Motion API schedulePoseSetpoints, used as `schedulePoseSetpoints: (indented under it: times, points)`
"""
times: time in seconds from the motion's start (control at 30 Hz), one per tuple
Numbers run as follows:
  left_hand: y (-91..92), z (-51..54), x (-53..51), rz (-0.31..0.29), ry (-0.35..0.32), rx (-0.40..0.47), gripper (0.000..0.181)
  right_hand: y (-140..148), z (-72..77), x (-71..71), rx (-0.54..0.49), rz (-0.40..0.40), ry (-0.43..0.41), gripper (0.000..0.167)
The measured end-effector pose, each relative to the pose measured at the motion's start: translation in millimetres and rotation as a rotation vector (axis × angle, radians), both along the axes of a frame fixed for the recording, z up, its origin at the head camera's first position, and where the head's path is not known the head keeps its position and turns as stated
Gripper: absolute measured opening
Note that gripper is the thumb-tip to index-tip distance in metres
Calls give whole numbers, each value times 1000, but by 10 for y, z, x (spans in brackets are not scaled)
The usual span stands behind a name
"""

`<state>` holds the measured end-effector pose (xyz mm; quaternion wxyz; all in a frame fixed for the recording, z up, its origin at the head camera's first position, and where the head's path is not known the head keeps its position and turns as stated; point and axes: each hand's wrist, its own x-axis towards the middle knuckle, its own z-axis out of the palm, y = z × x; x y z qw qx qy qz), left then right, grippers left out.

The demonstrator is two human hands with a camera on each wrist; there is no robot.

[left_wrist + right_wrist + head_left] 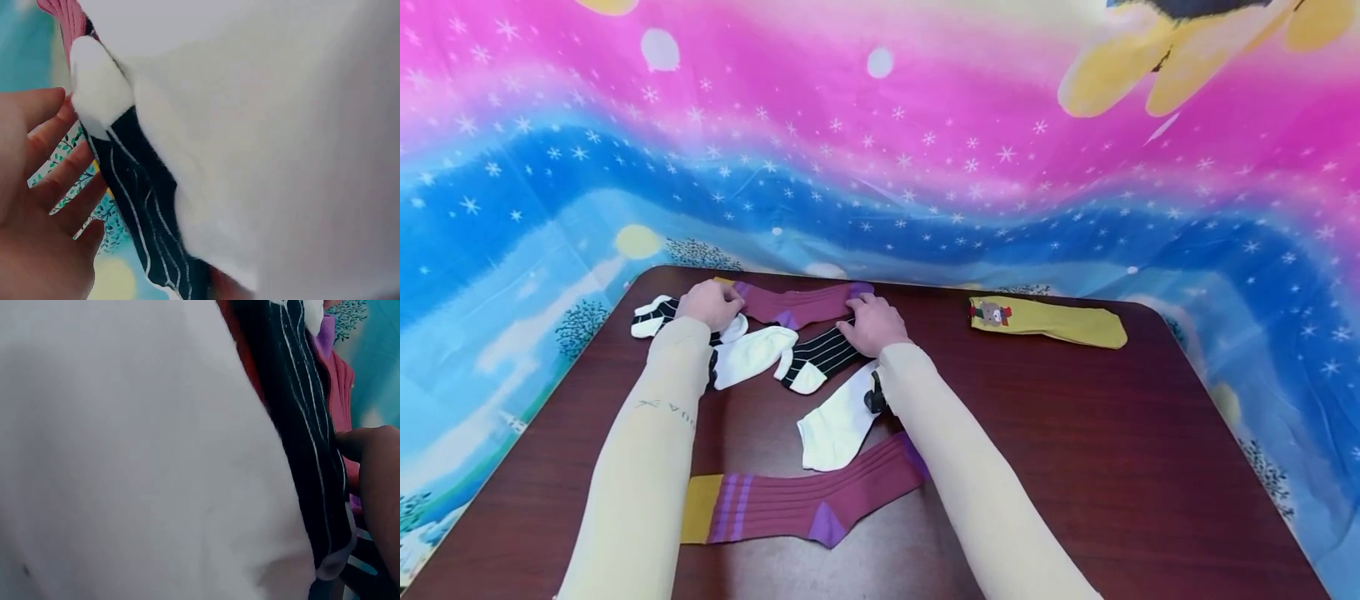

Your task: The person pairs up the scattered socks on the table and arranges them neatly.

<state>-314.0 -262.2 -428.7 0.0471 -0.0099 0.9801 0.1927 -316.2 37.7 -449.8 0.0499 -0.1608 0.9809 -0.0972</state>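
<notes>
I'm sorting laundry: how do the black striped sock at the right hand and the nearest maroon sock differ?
The black striped sock has thin white lines and a white patch; the maroon sock has purple bands and a mustard cuff. The right hand touches the black striped sock; the maroon sock lies nearer the camera. Both lie on the table.

Maroon [790,504], white [838,421], striped socks [829,350]: two each
</notes>
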Motion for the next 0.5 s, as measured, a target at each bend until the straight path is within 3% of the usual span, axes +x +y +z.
schedulePoseSetpoints:
  times: [0.17,0.37,0.5]
  points:
    - [-9,-54,7,33,28,10,22,9,-18,-12,-31,-7,26,51]
    - [46,-90,14,130,71,-9,14,13,14,-14,-26,1,66,43]
    - [77,-111,6,175,90,-24,26,13,17,-23,-39,-30,81,36]
